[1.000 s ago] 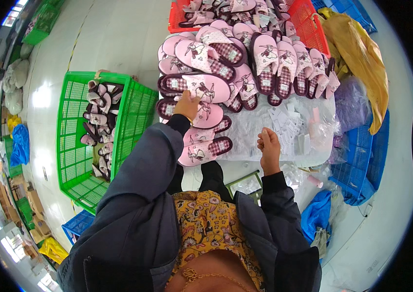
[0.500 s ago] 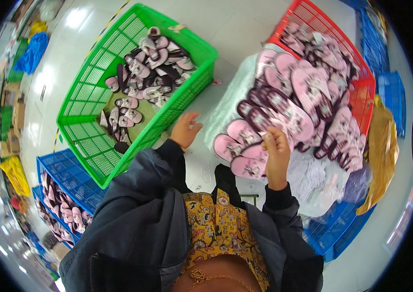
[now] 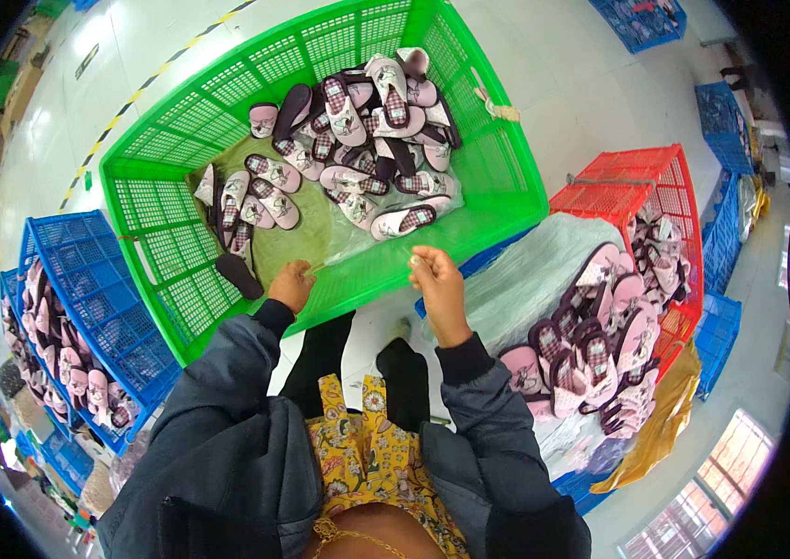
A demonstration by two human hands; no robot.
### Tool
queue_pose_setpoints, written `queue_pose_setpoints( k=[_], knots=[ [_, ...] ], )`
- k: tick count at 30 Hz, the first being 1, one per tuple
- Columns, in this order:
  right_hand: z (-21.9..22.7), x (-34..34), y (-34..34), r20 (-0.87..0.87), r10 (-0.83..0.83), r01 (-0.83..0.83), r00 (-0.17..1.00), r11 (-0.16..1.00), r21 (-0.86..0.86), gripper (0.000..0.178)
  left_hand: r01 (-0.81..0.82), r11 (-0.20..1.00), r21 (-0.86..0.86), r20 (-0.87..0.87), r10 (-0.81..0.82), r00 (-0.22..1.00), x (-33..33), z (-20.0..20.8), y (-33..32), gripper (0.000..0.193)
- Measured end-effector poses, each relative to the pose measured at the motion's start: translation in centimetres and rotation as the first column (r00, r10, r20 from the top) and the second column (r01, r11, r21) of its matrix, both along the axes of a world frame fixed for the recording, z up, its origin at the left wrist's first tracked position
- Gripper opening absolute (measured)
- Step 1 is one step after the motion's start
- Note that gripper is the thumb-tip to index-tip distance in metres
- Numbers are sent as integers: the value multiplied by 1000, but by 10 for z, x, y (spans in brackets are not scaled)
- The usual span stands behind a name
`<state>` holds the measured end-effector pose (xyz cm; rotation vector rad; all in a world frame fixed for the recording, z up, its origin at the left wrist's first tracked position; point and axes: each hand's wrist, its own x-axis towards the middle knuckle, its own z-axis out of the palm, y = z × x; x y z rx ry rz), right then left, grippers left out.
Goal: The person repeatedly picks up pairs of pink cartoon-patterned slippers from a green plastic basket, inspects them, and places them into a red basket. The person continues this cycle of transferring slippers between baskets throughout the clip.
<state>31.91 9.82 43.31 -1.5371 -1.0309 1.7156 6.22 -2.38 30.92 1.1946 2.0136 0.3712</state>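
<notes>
My left hand (image 3: 292, 287) is at the near rim of the green plastic crate (image 3: 339, 294), its fingers curled together at what may be a thin pale strand. Across from it, my right hand (image 3: 440, 284) pinches a tiny whitish bit between thumb and fingers, above the crate's near right side; its kind is too small to tell. Inside the crate lie several pink slippers (image 3: 344, 112) with dark checked insoles, heaped toward the far side. A smaller group of slippers (image 3: 274, 191) rests at the left on an olive sheet (image 3: 311, 224).
On my right, more pink slippers (image 3: 600, 363) lie on a pale green plastic sheet (image 3: 544, 261) beside a red crate (image 3: 684, 214). Blue crates (image 3: 97, 298) holding slippers stand at my left. A string knot (image 3: 497, 107) hangs on the green crate's right rim.
My view has turned rightward and the green crate now fills the middle. Both hands have moved to its near edge; my right hand has left the slipper pile, and my left fingers have closed.
</notes>
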Motion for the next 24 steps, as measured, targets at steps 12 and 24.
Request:
queue_pose_setpoints(
  k=[12, 24],
  knots=[
    [-131, 60, 100, 867, 82, -630, 491, 721, 288, 15, 71, 972, 223, -171, -33, 985, -60, -84, 226, 37],
    [-151, 92, 98, 880, 40, -720, 473, 593, 360, 8, 151, 978, 143, -317, -99, 943, -49, -234, 365, 58]
  ],
)
